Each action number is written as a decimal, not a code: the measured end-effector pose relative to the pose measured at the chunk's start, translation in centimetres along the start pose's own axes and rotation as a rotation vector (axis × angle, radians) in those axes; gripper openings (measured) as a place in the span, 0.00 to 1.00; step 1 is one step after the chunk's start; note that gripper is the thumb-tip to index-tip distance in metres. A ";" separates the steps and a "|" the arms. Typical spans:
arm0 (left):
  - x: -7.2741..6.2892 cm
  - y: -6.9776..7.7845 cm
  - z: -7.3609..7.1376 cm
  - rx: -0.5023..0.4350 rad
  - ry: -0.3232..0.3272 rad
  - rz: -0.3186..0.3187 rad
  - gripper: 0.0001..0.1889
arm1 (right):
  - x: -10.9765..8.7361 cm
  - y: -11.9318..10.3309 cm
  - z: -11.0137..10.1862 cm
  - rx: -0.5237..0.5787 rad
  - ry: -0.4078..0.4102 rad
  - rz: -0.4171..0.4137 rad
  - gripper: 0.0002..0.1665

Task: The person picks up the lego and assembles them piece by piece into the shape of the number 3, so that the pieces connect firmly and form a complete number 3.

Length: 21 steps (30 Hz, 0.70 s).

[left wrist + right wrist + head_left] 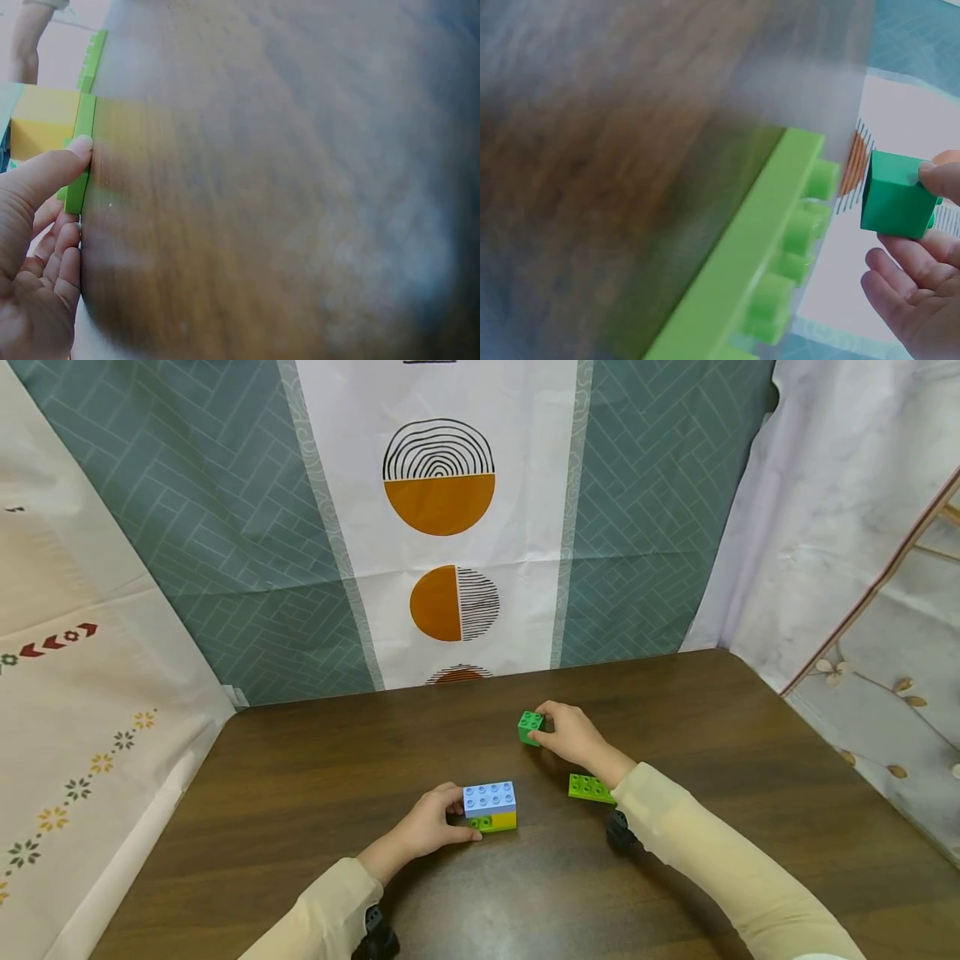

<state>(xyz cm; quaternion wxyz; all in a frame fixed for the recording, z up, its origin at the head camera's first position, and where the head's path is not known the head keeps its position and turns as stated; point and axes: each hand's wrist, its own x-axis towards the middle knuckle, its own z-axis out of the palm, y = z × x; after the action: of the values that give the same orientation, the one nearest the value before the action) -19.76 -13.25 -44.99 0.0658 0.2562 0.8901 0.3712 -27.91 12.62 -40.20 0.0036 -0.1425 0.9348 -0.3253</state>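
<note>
The left hand grasped a small stack of toy bricks near the middle of the brown table, its thumb along the near side and its fingers at the left end, partly hidden from the head camera. A light blue brick formed the top; beneath it a yellow brick showed at the right, over a lime green base. What lay under the back of the blue brick could not be seen. In the left wrist view, the upper part of the stack was cut off by the frame edge.

The right hand pinched a green brick between thumb and fingers, farther back on the right. The hand covered part of the brick's right side, and whether its bottom touched the table was hard to tell.

A loose lime green plate lay between the stack and the right forearm; the cuff of the right sleeve hid its right end. In the right wrist view, it ran out of the bottom of the frame, and the tabletop was blurred.
</note>
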 end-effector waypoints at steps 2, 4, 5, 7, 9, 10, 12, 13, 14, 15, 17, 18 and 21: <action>0.0 0.0 0.0 0.001 0.000 0.001 0.19 | -0.2 -0.2 -0.1 0.003 0.003 -0.015 0.24; 0.0 0.0 0.0 -0.002 0.001 0.004 0.19 | -0.4 -0.5 -0.2 0.010 0.002 -0.028 0.24; 0.0 0.0 0.0 -0.001 0.002 0.006 0.18 | -0.5 -0.6 -0.2 0.016 0.003 -0.033 0.24; 0.0 0.0 -0.1 -0.002 0.005 0.013 0.18 | -0.7 -0.8 -0.2 0.024 0.003 -0.048 0.23; 0.0 0.1 -0.1 -0.004 0.008 0.018 0.18 | -0.8 -1.0 -0.3 0.034 0.004 -0.062 0.24; 0.0 0.1 -0.1 -0.004 0.008 0.020 0.18 | -0.9 -1.2 -0.4 0.036 0.005 -0.070 0.23; 0.0 0.0 -0.1 -0.006 0.009 0.023 0.18 | -1.2 -1.5 -0.5 0.041 0.002 -0.084 0.23; 0.0 0.0 -0.1 -0.005 0.010 0.021 0.18 | -1.3 -1.6 -0.6 0.042 0.000 -0.089 0.23; 0.0 0.0 -0.1 -0.006 0.011 0.022 0.18 | -1.4 -1.8 -0.6 0.042 -0.002 -0.095 0.23; 0.0 -0.1 0.0 -0.006 0.012 0.022 0.18 | -1.6 -2.0 -0.7 0.042 -0.005 -0.100 0.23; 0.0 -0.1 0.0 -0.008 0.015 0.025 0.18 | -1.9 -2.2 -0.8 0.041 -0.006 -0.111 0.22; 0.0 0.0 0.0 -0.008 0.015 0.026 0.18 | -2.1 -2.4 -0.8 0.041 -0.004 -0.116 0.22; -0.1 0.0 0.0 -0.010 0.019 0.026 0.18 | -2.7 -2.7 -0.9 0.037 0.002 -0.133 0.21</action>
<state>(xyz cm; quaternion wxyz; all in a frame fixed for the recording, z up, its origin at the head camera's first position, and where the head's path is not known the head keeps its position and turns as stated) -19.70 -13.28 -44.93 0.0538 0.2639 0.8853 0.3790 -24.73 11.87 -38.09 -0.0166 -0.2040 0.9171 -0.3422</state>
